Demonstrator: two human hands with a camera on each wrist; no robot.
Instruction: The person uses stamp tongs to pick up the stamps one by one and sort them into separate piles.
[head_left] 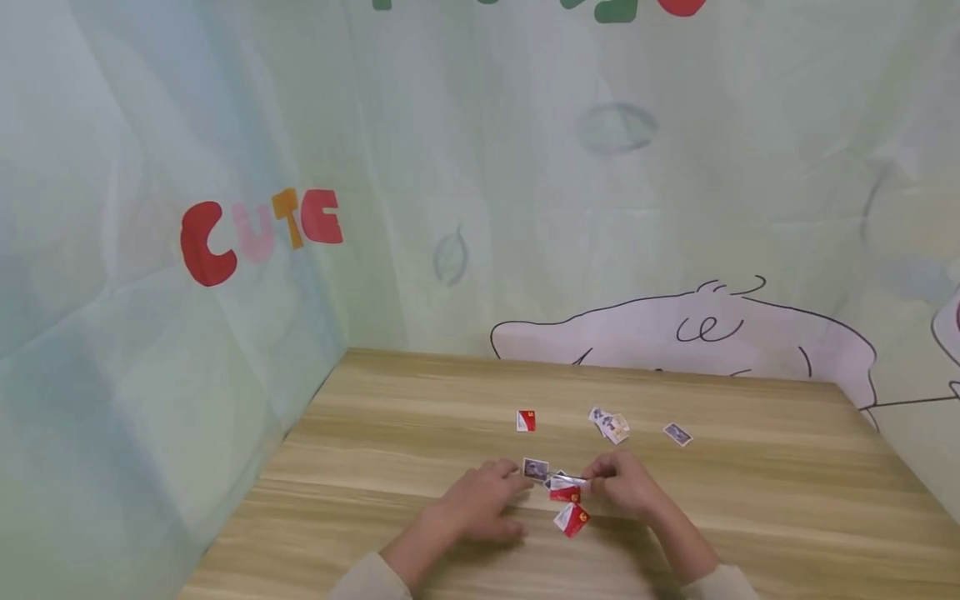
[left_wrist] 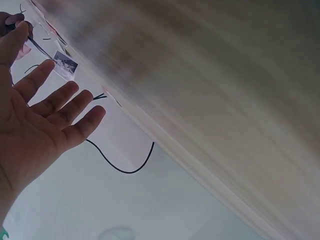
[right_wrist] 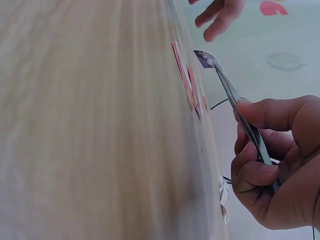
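My right hand (head_left: 622, 485) grips metal tweezers (right_wrist: 240, 112) between thumb and curled fingers. At their tips is a small dark picture card (right_wrist: 206, 59) with a white border, raised off the wooden table. My left hand (head_left: 483, 502) hovers just left of that card, fingers spread and holding nothing; the right wrist view shows a gap between its fingertips and the card. Under the tweezers lie a red-and-white card (head_left: 565, 493) and another dark card partly hidden by it. Nearer me is a second red-and-white card (head_left: 572, 520).
Farther back on the table (head_left: 420, 400) lie a single red-and-white card (head_left: 526, 421), a small overlapping pile of pale cards (head_left: 610, 425) and a lone dark card (head_left: 678, 434). Printed cloth walls (head_left: 420, 167) stand behind and to the left of the table.
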